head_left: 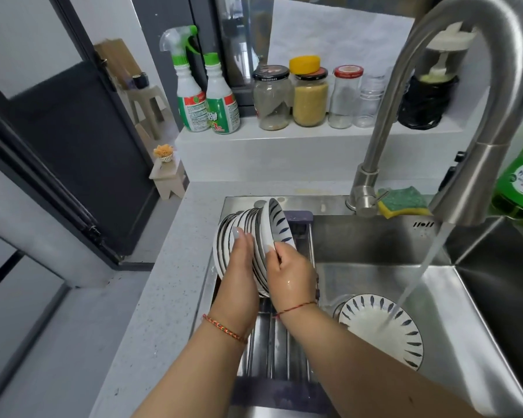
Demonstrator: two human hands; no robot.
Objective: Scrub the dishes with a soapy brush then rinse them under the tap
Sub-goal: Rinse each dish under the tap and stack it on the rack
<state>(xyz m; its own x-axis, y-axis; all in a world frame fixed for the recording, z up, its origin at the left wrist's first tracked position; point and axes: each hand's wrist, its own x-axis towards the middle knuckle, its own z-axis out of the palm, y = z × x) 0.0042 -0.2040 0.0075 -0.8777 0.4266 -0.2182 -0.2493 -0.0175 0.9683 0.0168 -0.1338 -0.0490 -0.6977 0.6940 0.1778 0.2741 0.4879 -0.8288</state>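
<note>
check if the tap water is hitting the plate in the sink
Touching. The head view shows the water stream from the tap running down onto the right side of the plate lying in the sink, with no gap at its lower end.

A row of plates (pixel 245 236) stands on edge on the roll-up rack (pixel 272 336) across the sink's (pixel 435 245) left end, left hand (pixel 239 260) at its left, right hand (pixel 290 267) at its right. One plate (pixel 372 324) lies in the basin under the tap (pixel 453 122). Behind the tap sits a sponge (pixel 402 200); jars (pixel 308 95) and spray bottles (pixel 206 101) line the ledge behind
</note>
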